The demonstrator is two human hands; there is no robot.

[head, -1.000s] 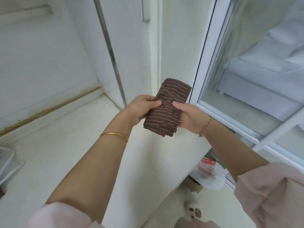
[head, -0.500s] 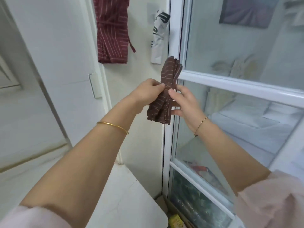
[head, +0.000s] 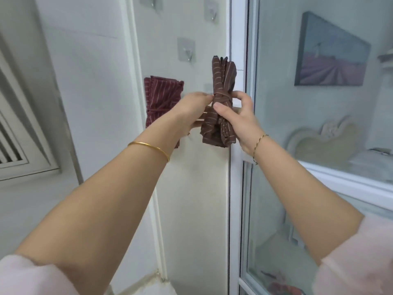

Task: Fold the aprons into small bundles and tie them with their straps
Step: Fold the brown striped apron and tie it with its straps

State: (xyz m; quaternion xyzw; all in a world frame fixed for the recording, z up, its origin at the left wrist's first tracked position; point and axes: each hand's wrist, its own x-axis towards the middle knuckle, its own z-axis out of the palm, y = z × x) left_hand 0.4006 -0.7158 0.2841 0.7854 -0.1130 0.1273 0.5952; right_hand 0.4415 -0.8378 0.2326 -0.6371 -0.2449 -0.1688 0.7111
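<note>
Brown apron bundle (head: pixel 221 86): soft woven cloth with thin pale stripes, folded into a long, narrow, many-layered roll that stands upright in the air in front of a white wall. A thin strap (head: pixel 221 96) of the same cloth is wound tightly round its middle, pinching it to a waist, so the folded edges fan out slightly above and below.

The right hand (head: pixel 240 118) grips the brown apron bundle from the right, with the thumb laid across the front just under the strap and the fingers curled round the back. The left hand (head: pixel 191 109) comes in from the left with its fingers bunched against the bundle's left edge at the level of the strap. Whether they pinch the strap or the cloth itself I cannot tell. Both hands meet at the waist, and the top and bottom ends stick out free.

Behind the left hand a red striped bundle (head: pixel 161 92) hangs flat on the wall, also tied round the middle. Shiny square adhesive hooks (head: pixel 186 50) are stuck above it. A smooth white door frame (head: pixel 238 50) with glass stands just right of the bundle. A thin gold bangle (head: pixel 148 147) circles the left wrist.
</note>
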